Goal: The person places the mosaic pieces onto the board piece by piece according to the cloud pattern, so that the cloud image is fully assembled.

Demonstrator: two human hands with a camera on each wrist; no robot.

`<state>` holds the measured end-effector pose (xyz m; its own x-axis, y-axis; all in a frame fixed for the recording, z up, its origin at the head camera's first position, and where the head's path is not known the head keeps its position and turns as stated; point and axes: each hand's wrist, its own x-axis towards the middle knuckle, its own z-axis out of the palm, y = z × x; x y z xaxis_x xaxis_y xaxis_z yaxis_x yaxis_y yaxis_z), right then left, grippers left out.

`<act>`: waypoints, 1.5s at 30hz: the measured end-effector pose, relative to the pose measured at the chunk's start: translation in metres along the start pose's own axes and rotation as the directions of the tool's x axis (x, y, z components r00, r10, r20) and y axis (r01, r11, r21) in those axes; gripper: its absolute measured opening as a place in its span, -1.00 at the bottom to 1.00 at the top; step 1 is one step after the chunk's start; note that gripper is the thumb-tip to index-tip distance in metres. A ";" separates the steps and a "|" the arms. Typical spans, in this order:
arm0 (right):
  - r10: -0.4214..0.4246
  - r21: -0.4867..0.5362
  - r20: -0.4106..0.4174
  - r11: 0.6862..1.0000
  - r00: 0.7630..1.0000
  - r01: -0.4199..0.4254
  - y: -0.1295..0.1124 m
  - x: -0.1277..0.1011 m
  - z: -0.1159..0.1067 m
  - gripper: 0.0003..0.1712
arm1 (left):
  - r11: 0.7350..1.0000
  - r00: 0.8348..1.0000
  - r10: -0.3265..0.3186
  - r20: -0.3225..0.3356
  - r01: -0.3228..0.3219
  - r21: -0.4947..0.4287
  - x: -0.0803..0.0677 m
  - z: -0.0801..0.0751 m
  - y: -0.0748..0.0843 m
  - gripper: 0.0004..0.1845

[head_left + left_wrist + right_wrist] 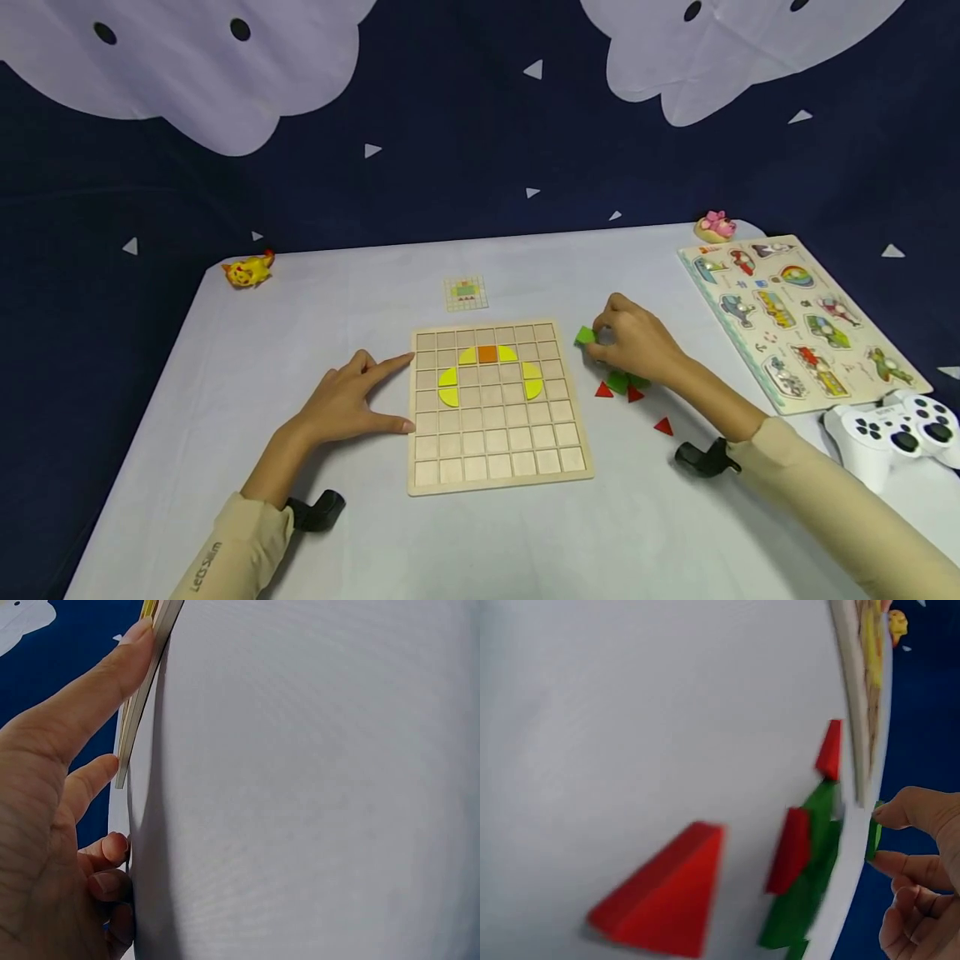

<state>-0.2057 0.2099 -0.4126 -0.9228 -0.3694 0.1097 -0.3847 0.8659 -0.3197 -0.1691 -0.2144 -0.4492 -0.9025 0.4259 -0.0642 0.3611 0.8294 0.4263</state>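
My right hand (637, 337) pinches a small green square block (585, 336) between thumb and index finger, just above the table beside the board's right edge. In the right wrist view the green block shows edge-on between the fingertips. My left hand (337, 404) touches the left edge of the wooden grid board (472, 442) with thumb and index finger spread; the other fingers are bent. On the board lie an orange square (487, 354) and several yellow quarter-circle pieces (448, 397) in an arch. Red triangles (603, 390) and green blocks (617, 382) lie near my right hand, partly hidden beneath it.
A small pattern card (466, 293) lies behind the board. At the right are a picture puzzle board (795, 321) and a white game controller (892, 433). A yellow figurine (248, 271) and a pink one (716, 225) stand near the far edge.
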 end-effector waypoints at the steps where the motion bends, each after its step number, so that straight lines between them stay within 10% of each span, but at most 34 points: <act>1: -0.010 0.010 -0.010 1.000 1.000 0.010 -0.003 0.000 -0.001 -0.71 | 1.000 1.000 -0.001 0.000 0.001 0.000 0.000 0.000 0.000 0.07; 25: -0.443 -0.029 0.081 0.895 0.893 0.446 -0.105 0.037 0.041 -0.77 | 1.000 1.000 -0.012 -0.001 0.011 -0.012 -0.001 0.004 0.000 0.07; 45: -0.392 -0.002 0.093 0.919 0.915 0.394 -0.124 0.042 0.057 -0.86 | 1.000 1.000 -0.002 -0.008 0.002 -0.003 0.001 0.003 -0.002 0.06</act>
<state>-0.1960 0.0680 -0.4218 -0.6913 -0.7093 0.1381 -0.7173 0.6507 -0.2491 -0.1696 -0.2145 -0.4527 -0.9050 0.4214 -0.0578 0.3587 0.8293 0.4286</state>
